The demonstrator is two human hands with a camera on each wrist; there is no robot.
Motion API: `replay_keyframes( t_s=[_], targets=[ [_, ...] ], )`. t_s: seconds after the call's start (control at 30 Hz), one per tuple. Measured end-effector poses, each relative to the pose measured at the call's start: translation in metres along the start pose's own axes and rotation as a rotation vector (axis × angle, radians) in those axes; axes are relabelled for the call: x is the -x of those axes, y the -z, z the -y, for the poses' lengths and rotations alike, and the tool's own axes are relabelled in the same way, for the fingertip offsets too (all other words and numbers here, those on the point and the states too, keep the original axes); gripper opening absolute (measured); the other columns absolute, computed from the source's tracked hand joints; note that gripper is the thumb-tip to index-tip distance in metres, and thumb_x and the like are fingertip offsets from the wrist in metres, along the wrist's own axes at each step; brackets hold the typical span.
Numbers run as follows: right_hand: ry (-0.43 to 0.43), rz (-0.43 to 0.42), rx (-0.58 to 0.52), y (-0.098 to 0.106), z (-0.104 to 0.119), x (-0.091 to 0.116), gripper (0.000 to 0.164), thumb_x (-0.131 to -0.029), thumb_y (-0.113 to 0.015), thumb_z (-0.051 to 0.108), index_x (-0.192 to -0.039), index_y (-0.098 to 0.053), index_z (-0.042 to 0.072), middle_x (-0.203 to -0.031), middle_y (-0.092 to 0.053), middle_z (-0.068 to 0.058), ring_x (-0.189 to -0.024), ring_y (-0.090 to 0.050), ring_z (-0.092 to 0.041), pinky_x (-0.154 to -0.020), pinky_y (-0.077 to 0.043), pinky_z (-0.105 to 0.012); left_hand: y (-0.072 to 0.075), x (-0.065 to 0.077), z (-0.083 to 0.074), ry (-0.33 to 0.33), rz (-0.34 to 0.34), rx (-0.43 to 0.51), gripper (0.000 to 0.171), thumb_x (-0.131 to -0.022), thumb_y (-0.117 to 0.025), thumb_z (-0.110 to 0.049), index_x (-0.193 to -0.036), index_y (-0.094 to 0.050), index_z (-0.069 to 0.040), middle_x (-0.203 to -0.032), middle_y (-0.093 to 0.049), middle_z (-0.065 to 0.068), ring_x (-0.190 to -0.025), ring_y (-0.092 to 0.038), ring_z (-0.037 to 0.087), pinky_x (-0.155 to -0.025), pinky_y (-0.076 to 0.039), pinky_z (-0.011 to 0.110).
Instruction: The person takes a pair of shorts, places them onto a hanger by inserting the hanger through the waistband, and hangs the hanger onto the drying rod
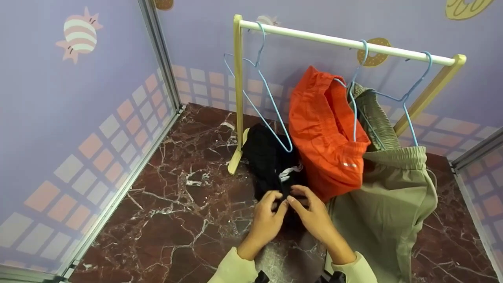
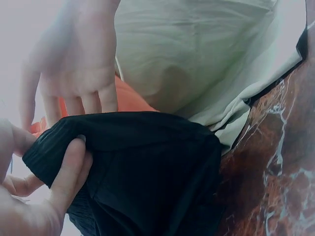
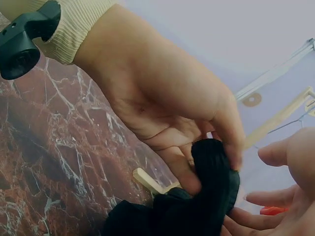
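Black pants (image 1: 271,157) with a gathered elastic waistband and a white drawstring (image 1: 290,172) lie bunched under the left end of the rack. My left hand (image 1: 267,218) pinches the waistband (image 2: 54,147) between thumb and fingers, seen closely in the left wrist view. Facing it, my right hand (image 1: 316,220) has its thumb spread from its fingers. Those fingers reach behind the black cloth, straight and touching it, in the left wrist view; their tips are hidden there. Above hangs a bare blue hanger (image 1: 271,92).
A clothes rack with a white rail (image 1: 314,37) and wooden posts stands against the patterned wall. Orange pants (image 1: 326,157) and khaki pants (image 1: 389,208) hang on blue hangers close to the right hand. Marbled floor (image 1: 173,220) stretches to the left.
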State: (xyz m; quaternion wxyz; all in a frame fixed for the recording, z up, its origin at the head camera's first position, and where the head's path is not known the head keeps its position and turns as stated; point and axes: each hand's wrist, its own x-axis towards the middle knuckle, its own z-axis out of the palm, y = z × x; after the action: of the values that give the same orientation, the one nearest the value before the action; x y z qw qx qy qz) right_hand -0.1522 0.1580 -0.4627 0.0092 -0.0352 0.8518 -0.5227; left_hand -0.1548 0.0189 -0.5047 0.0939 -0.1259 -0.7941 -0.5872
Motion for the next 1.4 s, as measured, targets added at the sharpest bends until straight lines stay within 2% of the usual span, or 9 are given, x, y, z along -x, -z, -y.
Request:
replay_keyframes(
  t_s=[0.17,0.3,0.43,0.53,0.7,0.8,1.03,1.2,1.4],
  targets=[
    [-0.021,-0.013,0.02,0.0,0.0,0.0,0.039,-0.087,-0.06,0.038,-0.122,-0.054,0.021,-0.122,-0.057,-0.005,-0.099,-0.061,-0.021,-0.081,-0.05,-0.037,0.002,0.001,-0.001,-0.1,0.063,0.008,0.022,-0.096,-0.044,-0.019,-0.107,-0.06,-0.009,-0.116,-0.057,0.008,-0.105,-0.057,0.019,-0.082,-0.049,0.029],
    [-0.016,-0.021,0.026,0.001,-0.001,-0.001,0.037,-0.087,-0.061,0.032,-0.121,-0.056,0.018,-0.12,-0.058,-0.003,-0.098,-0.061,-0.018,-0.081,-0.049,-0.033,0.003,0.0,0.0,-0.133,0.097,0.008,0.024,-0.097,-0.043,-0.018,-0.108,-0.062,-0.011,-0.117,-0.058,0.006,-0.108,-0.055,0.018,-0.087,-0.047,0.029],
    [0.0,-0.02,0.026,0.002,-0.002,0.0,0.031,-0.089,-0.058,0.019,-0.119,-0.058,0.012,-0.115,-0.062,-0.006,-0.095,-0.062,-0.017,-0.078,-0.048,-0.027,0.0,0.001,-0.002,-0.082,0.151,0.121,0.02,-0.095,-0.048,-0.016,-0.109,-0.061,-0.01,-0.117,-0.055,0.008,-0.092,-0.062,0.02,-0.072,-0.053,0.024],
    [0.015,-0.025,0.027,0.003,-0.002,0.0,0.03,-0.088,-0.056,0.008,-0.117,-0.059,0.01,-0.109,-0.064,-0.008,-0.089,-0.062,-0.016,-0.074,-0.048,-0.025,0.0,0.003,-0.008,-0.034,0.181,0.23,0.019,-0.093,-0.051,-0.012,-0.109,-0.059,-0.005,-0.115,-0.052,0.013,-0.079,-0.063,0.026,-0.061,-0.054,0.023],
    [0.042,-0.028,0.059,0.003,-0.005,0.0,0.037,-0.081,-0.055,-0.001,-0.116,-0.06,0.011,-0.101,-0.066,-0.003,-0.083,-0.06,-0.012,-0.072,-0.048,-0.025,0.006,0.004,-0.025,-0.026,0.172,0.272,0.02,-0.089,-0.055,-0.004,-0.107,-0.056,0.004,-0.109,-0.051,0.019,-0.074,-0.063,0.032,-0.059,-0.054,0.028],
    [0.069,-0.032,0.083,0.003,-0.007,0.001,0.041,-0.079,-0.056,-0.004,-0.116,-0.06,0.011,-0.105,-0.065,-0.001,-0.09,-0.06,-0.011,-0.078,-0.048,-0.028,0.007,0.004,-0.026,-0.024,0.165,0.253,0.021,-0.088,-0.056,-0.005,-0.108,-0.055,0.003,-0.107,-0.052,0.019,-0.072,-0.063,0.03,-0.057,-0.054,0.027],
    [0.104,-0.069,0.11,0.005,-0.008,0.002,0.042,-0.077,-0.055,-0.008,-0.113,-0.062,0.013,-0.113,-0.063,0.0,-0.109,-0.055,-0.013,-0.093,-0.042,-0.037,-0.002,0.001,-0.003,-0.031,0.129,0.149,0.027,-0.086,-0.062,-0.017,-0.111,-0.055,-0.01,-0.105,-0.056,0.009,-0.067,-0.062,0.017,-0.052,-0.051,0.021],
    [0.143,-0.103,0.129,0.007,-0.008,0.003,0.041,-0.077,-0.054,-0.011,-0.107,-0.065,0.014,-0.111,-0.063,0.001,-0.109,-0.056,-0.013,-0.093,-0.042,-0.037,-0.002,-0.001,0.004,-0.066,0.086,0.027,0.028,-0.084,-0.064,-0.024,-0.109,-0.055,-0.016,-0.102,-0.059,0.001,-0.066,-0.059,0.008,-0.053,-0.048,0.019],
    [0.187,-0.128,0.143,0.01,-0.008,0.004,0.043,-0.076,-0.054,-0.014,-0.102,-0.067,0.017,-0.106,-0.065,0.003,-0.106,-0.057,-0.012,-0.091,-0.043,-0.032,-0.001,-0.003,0.008,-0.061,0.035,-0.034,0.026,-0.083,-0.065,-0.028,-0.105,-0.056,-0.017,-0.093,-0.06,0.0,-0.062,-0.056,0.006,-0.056,-0.05,0.026]
  ],
)
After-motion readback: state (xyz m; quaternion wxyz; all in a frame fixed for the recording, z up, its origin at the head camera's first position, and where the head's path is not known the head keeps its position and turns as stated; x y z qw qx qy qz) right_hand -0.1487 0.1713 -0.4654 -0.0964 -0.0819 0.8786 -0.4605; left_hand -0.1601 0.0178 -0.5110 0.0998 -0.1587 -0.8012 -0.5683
